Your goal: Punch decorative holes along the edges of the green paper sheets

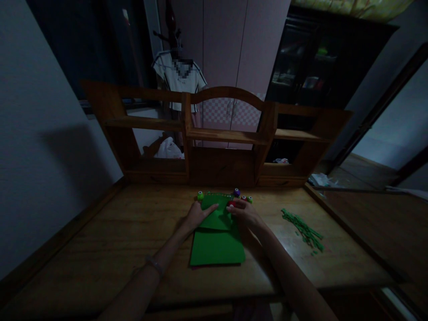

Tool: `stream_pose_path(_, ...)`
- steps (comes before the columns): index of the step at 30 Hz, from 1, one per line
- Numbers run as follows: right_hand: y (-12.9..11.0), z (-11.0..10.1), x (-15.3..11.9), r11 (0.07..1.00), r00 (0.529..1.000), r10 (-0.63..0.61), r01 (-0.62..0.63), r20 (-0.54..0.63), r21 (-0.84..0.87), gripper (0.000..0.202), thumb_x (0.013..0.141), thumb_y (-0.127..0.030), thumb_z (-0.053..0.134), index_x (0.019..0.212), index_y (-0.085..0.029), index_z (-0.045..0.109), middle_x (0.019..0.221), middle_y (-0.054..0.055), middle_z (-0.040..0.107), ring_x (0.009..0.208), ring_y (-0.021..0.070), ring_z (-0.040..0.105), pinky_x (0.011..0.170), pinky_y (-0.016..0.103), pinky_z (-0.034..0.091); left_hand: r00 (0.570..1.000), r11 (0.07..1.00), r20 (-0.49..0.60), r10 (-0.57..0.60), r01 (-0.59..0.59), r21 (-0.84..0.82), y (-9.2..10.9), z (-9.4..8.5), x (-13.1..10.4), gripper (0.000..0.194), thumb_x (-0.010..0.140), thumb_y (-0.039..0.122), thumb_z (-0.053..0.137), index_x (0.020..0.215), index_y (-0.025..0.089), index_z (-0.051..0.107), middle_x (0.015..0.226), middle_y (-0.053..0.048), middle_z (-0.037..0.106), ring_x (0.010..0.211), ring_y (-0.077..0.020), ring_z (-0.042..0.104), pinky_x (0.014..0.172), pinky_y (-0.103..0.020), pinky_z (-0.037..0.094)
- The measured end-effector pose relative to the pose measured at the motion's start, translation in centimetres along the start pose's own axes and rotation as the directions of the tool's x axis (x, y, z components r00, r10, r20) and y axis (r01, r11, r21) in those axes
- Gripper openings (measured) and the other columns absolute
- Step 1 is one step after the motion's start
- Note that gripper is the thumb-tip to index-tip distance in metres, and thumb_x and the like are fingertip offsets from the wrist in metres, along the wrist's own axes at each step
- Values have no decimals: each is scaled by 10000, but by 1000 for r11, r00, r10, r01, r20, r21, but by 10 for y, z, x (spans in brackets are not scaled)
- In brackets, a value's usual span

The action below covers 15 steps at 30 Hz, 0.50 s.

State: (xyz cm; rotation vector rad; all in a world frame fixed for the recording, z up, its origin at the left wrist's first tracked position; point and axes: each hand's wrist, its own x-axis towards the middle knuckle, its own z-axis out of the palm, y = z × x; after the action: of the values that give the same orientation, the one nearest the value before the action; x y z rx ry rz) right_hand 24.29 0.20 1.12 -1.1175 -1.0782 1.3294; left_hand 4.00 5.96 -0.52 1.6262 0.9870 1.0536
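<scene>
A green sheet (217, 216), like card or foam, lies over a second green sheet (217, 247) on the wooden desk. My left hand (197, 215) grips the upper sheet's left edge, thumb flat on top; its other fingers are mostly hidden. Between the fingertips of my right hand (246, 213) is a small red piece (230, 204) with a white spot, held at the sheet's right edge. Its exact kind is too dark to make out. Beyond the sheets stand small eyed figures: a green one (200, 195), a purple one (236, 192) and others beside my right hand.
A heap of green strips and scraps (304, 229) lies on the desk to the right. Along the back edge rises a wooden shelf unit (222, 162). The bare desk top (133, 223) extends to the left, with a wall beyond.
</scene>
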Motion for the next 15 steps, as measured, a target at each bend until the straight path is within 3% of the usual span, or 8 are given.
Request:
stream_pose_path(8,0,-1,-1,1000,1000,-4,4,19,7,394,580,-345,787,932,-227,655,935,33,689,796,188,640,751,315,487,1000,1000,18,-24,24,0,2,-1,0,422,668,461,702,920,124,671,952,-120,706,838,-247,673,759,-346,535)
stream_pose_path(15,6,-1,2,1000,999,26,-26,-41,6,458,572,-352,791,980,-241,613,931,21,683,776,174,640,712,297,481,999,999,51,-18,21,-44,3,0,-2,417,683,452,694,932,118,668,950,-119,706,822,-243,675,740,-344,540)
